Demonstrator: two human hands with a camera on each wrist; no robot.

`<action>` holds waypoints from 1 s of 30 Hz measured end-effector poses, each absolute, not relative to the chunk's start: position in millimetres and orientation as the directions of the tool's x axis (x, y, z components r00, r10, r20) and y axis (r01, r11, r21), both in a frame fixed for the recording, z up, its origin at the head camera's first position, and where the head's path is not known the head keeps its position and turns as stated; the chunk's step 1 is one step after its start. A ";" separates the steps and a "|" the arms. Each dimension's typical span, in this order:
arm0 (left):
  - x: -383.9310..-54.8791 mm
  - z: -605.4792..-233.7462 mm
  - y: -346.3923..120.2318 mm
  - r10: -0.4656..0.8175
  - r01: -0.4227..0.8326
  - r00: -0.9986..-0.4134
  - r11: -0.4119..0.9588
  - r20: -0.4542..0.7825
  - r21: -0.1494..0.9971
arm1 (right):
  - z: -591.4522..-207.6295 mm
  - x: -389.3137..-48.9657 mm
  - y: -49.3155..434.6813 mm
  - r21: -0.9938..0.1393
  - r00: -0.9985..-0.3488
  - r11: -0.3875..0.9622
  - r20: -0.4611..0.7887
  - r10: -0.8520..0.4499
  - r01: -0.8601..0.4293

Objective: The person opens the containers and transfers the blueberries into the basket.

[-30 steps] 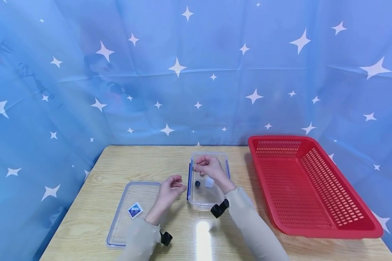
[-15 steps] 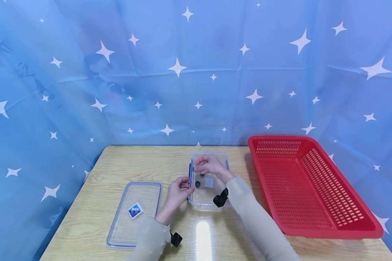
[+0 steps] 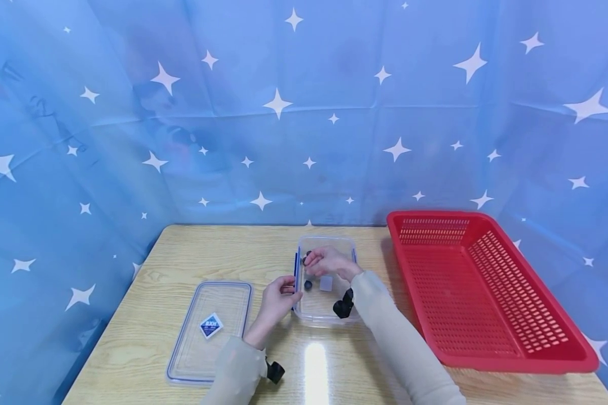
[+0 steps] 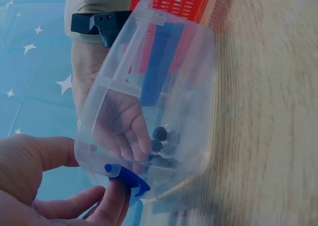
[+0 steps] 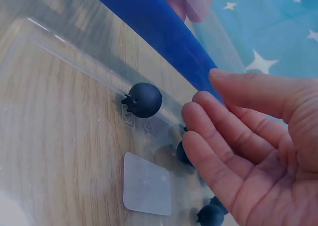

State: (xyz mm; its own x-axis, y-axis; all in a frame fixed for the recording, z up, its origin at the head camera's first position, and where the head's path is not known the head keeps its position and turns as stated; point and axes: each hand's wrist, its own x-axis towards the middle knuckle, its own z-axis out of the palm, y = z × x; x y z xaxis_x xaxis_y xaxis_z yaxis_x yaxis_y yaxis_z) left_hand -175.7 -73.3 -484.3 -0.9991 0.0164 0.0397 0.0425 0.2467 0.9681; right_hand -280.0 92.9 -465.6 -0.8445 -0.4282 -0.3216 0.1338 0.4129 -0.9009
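Note:
A clear plastic food container [image 3: 314, 320] with blue side latches stands on the table. My left hand [image 3: 278, 301] holds its left wall, thumb at the rim and fingers at the blue latch [image 4: 126, 176]. Inside the container hovers my right hand [image 5: 238, 146], palm showing, fingers relaxed and holding nothing. One blueberry [image 5: 144, 100] lies on the container floor, beside a translucent white square [image 5: 146, 184]. Several more blueberries [image 4: 159, 133] cluster near the right fingertips, partly hidden by that hand in the head view.
To the left lies the clear lid [image 3: 223, 301] with a blue seal and a diamond-shaped label [image 3: 211, 325]. A large red plastic basket [image 3: 456, 292] takes up the table's right side. Behind the table hangs a blue star-patterned curtain [image 3: 334, 163].
My left hand has moved right and taken hold of the container's left wall. The right hand has stayed over the container, shifting slightly, and blueberries now show beyond its fingertips.

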 end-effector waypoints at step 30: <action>-168.4 -477.1 -69.4 -0.008 0.072 -0.997 0.201 0.075 0.977 | -475.8 -279.9 88.6 -0.818 -0.736 0.563 -0.310 -0.601 -0.115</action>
State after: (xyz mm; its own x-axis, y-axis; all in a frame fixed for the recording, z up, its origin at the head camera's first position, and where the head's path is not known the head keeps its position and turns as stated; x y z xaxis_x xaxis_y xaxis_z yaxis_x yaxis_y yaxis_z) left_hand -168.4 -69.4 -477.1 -0.9971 -0.0081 0.0750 0.0719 0.2014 0.9769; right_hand -279.9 88.6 -475.8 -0.7364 -0.6012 -0.3104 -0.1152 0.5635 -0.8181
